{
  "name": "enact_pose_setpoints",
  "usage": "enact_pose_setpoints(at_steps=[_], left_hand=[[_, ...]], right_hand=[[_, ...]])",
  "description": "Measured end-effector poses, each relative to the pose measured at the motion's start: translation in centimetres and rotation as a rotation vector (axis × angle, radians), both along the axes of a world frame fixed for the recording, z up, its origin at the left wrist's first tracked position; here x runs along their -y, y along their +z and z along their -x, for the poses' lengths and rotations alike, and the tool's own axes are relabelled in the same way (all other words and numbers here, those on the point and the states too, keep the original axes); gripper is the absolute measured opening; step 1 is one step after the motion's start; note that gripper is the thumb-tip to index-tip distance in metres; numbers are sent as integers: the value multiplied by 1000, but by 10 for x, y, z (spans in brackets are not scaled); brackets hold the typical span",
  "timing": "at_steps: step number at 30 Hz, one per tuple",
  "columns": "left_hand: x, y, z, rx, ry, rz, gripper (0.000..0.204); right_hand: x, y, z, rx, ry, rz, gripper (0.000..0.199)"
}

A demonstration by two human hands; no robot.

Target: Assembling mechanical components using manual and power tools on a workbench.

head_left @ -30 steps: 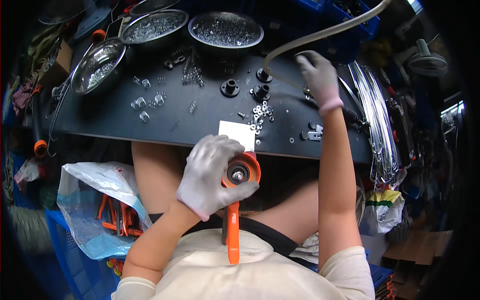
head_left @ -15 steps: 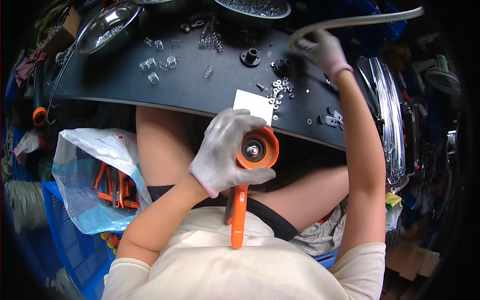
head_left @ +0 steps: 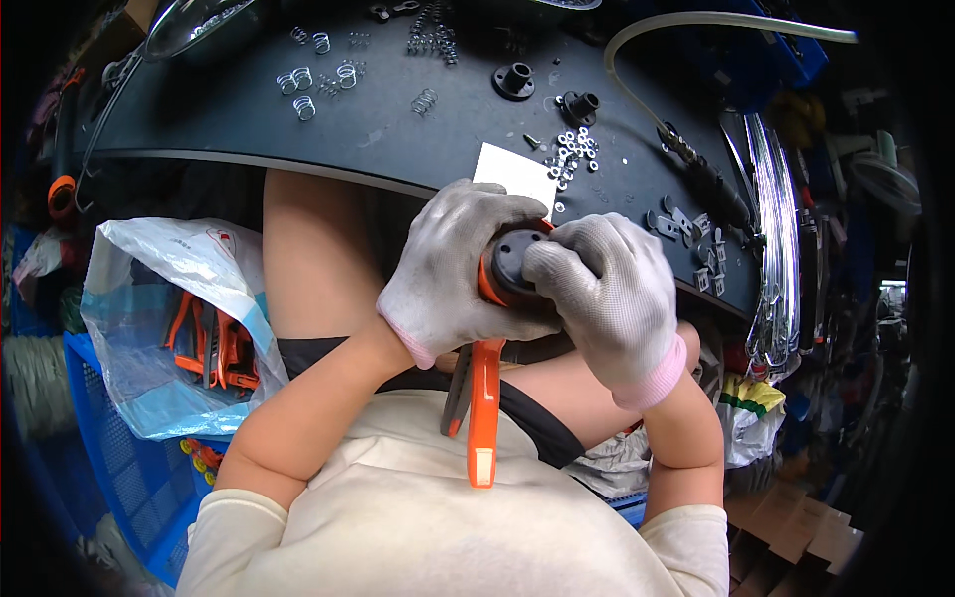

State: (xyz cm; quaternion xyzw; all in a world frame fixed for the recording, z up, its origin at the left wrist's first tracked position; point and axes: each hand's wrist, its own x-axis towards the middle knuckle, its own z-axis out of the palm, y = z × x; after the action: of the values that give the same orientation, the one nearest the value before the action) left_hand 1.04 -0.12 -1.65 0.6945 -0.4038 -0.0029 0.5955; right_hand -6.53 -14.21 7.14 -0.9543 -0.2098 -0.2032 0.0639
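Moved since earlier: right hand [head_left: 612,298] has come off the far side of the dark worktop [head_left: 249,109] and now sits on the orange tool [head_left: 484,398], meeting the left hand there; the view has also dipped toward the lap
Left hand [head_left: 453,274]: gloved, wrapped closed around the tool's round orange head from its left side
Right hand: gloved, fingers curled shut over a black round part [head_left: 515,261] pressed onto the head's face
Orange tool: held over the lap, just below the worktop's near edge, its long handle pointing down toward the person's chest
Step in hand: seemingly seating the black part into the orange head
Next move calls for: likely a square, steady press or twist, with the left hand bracing the head so it does not roll
Near the tool: white card [head_left: 514,177] on the worktop edge just above it; small washers [head_left: 574,151] beyond the card; springs [head_left: 318,78] far up-left; clear hose [head_left: 676,30] up-right; plastic bag [head_left: 169,318] with orange pieces to the left
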Motion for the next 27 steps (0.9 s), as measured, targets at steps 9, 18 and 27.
enact_pose_setpoints(at_steps=[9,18,27], left_hand=[[-1,-5,1,1,12,-16,67],[-6,1,0,-12,-30,-63,76],[-8,2,-1,36,-4,-156,76]], right_hand=[[4,-3,11,-162,-14,14,35],[11,3,34,-145,-33,173,56],[-17,2,43,-239,-236,133,49]])
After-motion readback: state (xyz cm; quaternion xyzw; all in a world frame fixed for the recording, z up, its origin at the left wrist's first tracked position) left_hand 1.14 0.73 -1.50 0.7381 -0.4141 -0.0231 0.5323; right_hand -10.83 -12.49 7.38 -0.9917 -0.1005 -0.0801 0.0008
